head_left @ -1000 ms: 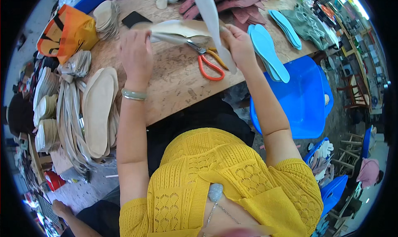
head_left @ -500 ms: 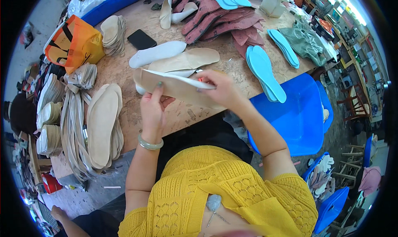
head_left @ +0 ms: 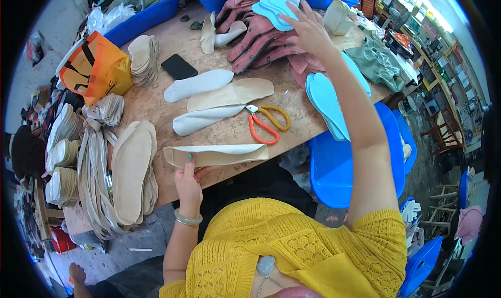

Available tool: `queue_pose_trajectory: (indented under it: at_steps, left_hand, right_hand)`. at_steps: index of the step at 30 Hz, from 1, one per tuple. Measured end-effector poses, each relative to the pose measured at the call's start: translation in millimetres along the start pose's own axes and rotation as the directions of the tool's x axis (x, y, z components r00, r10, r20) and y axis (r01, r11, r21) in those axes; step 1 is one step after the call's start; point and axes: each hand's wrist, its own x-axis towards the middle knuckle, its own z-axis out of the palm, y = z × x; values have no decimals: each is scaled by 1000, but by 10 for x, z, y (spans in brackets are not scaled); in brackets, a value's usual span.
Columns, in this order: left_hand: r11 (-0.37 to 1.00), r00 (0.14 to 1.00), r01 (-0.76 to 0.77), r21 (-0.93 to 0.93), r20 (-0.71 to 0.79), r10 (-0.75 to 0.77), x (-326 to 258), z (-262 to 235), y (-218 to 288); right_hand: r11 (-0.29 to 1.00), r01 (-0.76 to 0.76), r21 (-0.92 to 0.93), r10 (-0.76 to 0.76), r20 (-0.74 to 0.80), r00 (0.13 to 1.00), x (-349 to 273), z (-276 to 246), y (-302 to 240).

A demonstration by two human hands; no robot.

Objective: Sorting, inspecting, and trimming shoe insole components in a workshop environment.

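Observation:
My left hand (head_left: 188, 182) pinches the left end of a long beige insole piece (head_left: 219, 155) that lies flat along the table's near edge, thumb on top. My right hand (head_left: 309, 29) is stretched to the far side of the table. Its spread fingers touch a small stack of light-blue insoles (head_left: 275, 8), which rests on a heap of maroon pieces (head_left: 261, 42). Orange-handled scissors (head_left: 266, 123) lie between the two hands, just right of several white and beige insole cut-outs (head_left: 229, 94).
A black phone (head_left: 178, 66) and an orange bag (head_left: 94, 68) sit at the left rear. Stacked tan insoles (head_left: 130, 167) and bundled strips fill the left end. More light-blue insoles (head_left: 326, 102) overhang the right edge above a blue plastic chair (head_left: 355, 167). Blue bins (head_left: 146, 16) line the back.
Both hands had the beige piece raised; now it lies on the near edge under my left hand. My right hand let go and reached far to the blue insoles.

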Motion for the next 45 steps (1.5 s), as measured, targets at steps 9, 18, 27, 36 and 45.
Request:
queue_pose_trajectory:
  at_steps: [9,18,27,36,45]
  left_hand:
    - [998,996,-26,-65,79,31,-6,-109,-95]
    - [999,992,-7,-38,127,12,28,-107,-106]
    - [1000,995,-10,-11,101,11,-16,-59,-52]
    - [1000,994,0,-3,105,1,10,-94,-84]
    - [1000,993,-9,20,120,7,14,-80,-55]
  right_hand:
    - [263,-630,730,744,263,615,503,-126,496]
    - [-560,-151,815,645,543,538,375,20,178]
    - [774,-274,571,443,-179,879,476,-65,-60]
    - [836,-258,485,224,128,966,-164,234,160]
    - [737,-358,573,178,346,921,111,251,621]
